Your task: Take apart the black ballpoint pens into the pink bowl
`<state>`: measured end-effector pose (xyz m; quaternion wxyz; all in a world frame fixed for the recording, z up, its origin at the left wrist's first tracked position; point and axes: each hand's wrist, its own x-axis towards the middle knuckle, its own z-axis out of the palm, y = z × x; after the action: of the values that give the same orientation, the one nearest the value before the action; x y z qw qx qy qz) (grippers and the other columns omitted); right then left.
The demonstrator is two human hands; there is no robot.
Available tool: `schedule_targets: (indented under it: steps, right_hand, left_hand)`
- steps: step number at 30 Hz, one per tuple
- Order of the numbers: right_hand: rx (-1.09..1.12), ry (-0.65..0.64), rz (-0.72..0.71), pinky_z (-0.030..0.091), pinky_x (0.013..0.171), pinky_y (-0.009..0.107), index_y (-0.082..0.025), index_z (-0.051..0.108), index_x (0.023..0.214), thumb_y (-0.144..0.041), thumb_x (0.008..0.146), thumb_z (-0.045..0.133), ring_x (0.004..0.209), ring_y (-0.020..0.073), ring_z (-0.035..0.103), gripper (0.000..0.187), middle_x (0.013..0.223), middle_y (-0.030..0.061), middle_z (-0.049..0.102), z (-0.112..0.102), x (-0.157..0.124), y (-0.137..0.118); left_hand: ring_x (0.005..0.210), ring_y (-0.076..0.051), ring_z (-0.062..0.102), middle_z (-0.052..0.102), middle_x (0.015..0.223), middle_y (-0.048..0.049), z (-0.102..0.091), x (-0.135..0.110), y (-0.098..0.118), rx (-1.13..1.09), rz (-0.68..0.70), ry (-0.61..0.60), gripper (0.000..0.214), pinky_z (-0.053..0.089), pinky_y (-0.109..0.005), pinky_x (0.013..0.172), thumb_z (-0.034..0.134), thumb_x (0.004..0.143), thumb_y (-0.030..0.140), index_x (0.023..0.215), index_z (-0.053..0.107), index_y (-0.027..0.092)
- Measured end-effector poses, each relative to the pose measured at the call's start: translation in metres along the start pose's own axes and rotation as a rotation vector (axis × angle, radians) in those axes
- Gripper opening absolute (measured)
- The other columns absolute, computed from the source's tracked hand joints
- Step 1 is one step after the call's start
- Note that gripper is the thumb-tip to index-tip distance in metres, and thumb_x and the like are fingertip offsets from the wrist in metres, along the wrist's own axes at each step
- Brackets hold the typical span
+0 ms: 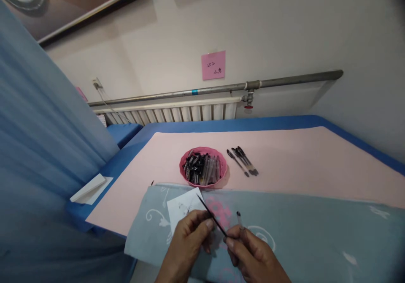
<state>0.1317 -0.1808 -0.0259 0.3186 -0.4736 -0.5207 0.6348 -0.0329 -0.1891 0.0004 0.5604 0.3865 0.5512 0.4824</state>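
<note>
A thin black pen refill slants between my two hands, its fine tip pointing up and to the left over a white paper sheet with dark scribbles. My left hand is closed in a pinch around the refill's middle. At its lower end, the fingertips of my right hand grip the same refill. A clear tube with a dark end sticks up behind my right fingers; whether they hold it or it lies on the cloth, I cannot tell.
A pink basket holds several black pen parts and clear barrels. Several assembled black pens lie to its right on the pink sheet. Nearer is a grey-green patterned cloth. A blue curtain hangs at left, beside folded white paper.
</note>
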Motion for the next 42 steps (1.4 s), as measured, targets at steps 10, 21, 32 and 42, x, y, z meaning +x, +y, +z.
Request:
schedule_targets:
  steps: [10, 21, 32, 42]
  right_hand:
    - [0.035, 0.03, 0.036, 0.016, 0.039, 0.022, -0.02, 0.051, 0.074, -0.043, 0.077, 0.053, 0.041, 0.0056, 0.023, 0.023, 0.053, -0.0077, 0.04, -0.001, 0.003, -0.003]
    - [0.061, 0.036, 0.006, 0.022, 0.041, 0.021, -0.021, 0.05, 0.07, -0.046, 0.074, 0.055, 0.043, 0.0071, 0.032, 0.026, 0.052, -0.0077, 0.041, -0.001, 0.005, -0.003]
    - [0.069, -0.007, 0.015, 0.023, 0.042, 0.021, -0.021, 0.05, 0.073, -0.051, 0.074, 0.055, 0.042, 0.0072, 0.032, 0.03, 0.052, -0.0077, 0.039, -0.004, 0.004, 0.0]
    - [0.072, 0.013, 0.005, 0.022, 0.042, 0.022, -0.021, 0.052, 0.075, -0.05, 0.074, 0.056, 0.044, 0.0079, 0.03, 0.029, 0.053, -0.0077, 0.038, -0.002, 0.003, 0.0]
  left_hand:
    - [0.085, -0.026, 0.062, 0.068, 0.092, -0.013, -0.074, 0.015, 0.003, 0.711, 0.01, 0.603, 0.038, 0.045, -0.036, 0.077, 0.062, 0.072, 0.037, 0.101, 0.062, 0.012]
    - [0.037, -0.008, 0.043, 0.049, 0.053, 0.0071, -0.063, 0.017, 0.024, 0.277, -0.041, 0.458, 0.05, 0.029, -0.019, 0.035, 0.069, 0.065, 0.023, 0.112, 0.055, 0.015]
    - [0.063, -0.017, 0.055, 0.058, 0.076, -0.0035, -0.057, 0.046, 0.002, 0.575, 0.133, 0.553, 0.052, 0.045, -0.03, 0.06, 0.056, 0.072, 0.028, 0.12, 0.053, 0.009]
    - [0.087, -0.023, 0.058, 0.066, 0.095, -0.0092, -0.062, 0.056, 0.022, 1.083, 0.077, 0.259, 0.031, 0.04, -0.031, 0.076, 0.055, 0.071, 0.018, 0.1, 0.066, 0.017]
